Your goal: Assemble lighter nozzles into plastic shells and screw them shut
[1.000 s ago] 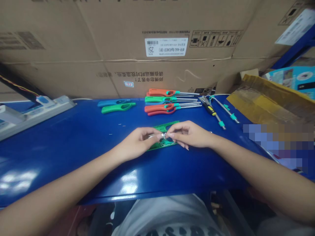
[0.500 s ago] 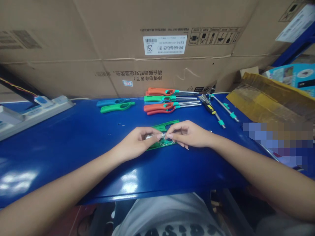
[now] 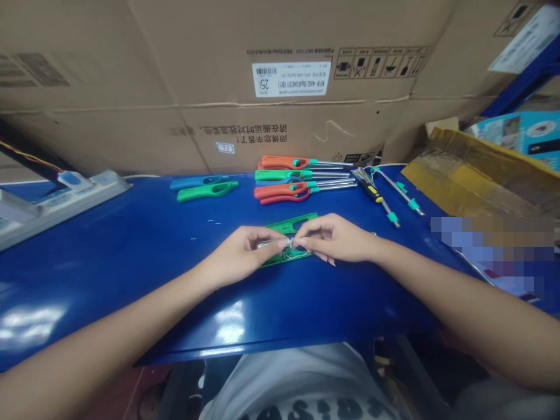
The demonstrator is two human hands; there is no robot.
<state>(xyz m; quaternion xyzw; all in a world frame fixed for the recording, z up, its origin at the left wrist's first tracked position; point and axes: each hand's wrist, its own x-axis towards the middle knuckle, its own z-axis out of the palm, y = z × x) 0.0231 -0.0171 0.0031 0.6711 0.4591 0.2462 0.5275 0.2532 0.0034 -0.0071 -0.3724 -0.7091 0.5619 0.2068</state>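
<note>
At the middle of the blue table, my left hand (image 3: 247,254) is closed in a pinch on a small whitish, silvery lighter part (image 3: 263,244). My right hand (image 3: 335,238) meets it fingertip to fingertip, pinching something tiny at the end of that part; the fingers hide most of it. Below both hands lies one green lighter shell half (image 3: 272,261), with thin pale wire (image 3: 301,255) running along it. Just behind is a second green shell half (image 3: 284,225), inner side up, partly covered by my fingers.
Several gas lighters (image 3: 284,190) with metal tubes lie in a row at the back. Left of them are green (image 3: 207,191) and blue handle pieces. A yellow-black tool (image 3: 371,192) and metal tubes (image 3: 400,195) lie right. A power strip (image 3: 87,195) stands left, cardboard (image 3: 153,70) behind.
Both hands stay at the same spot with nearly the same pinch. The whole view has shifted very slightly; nothing else has visibly moved.
</note>
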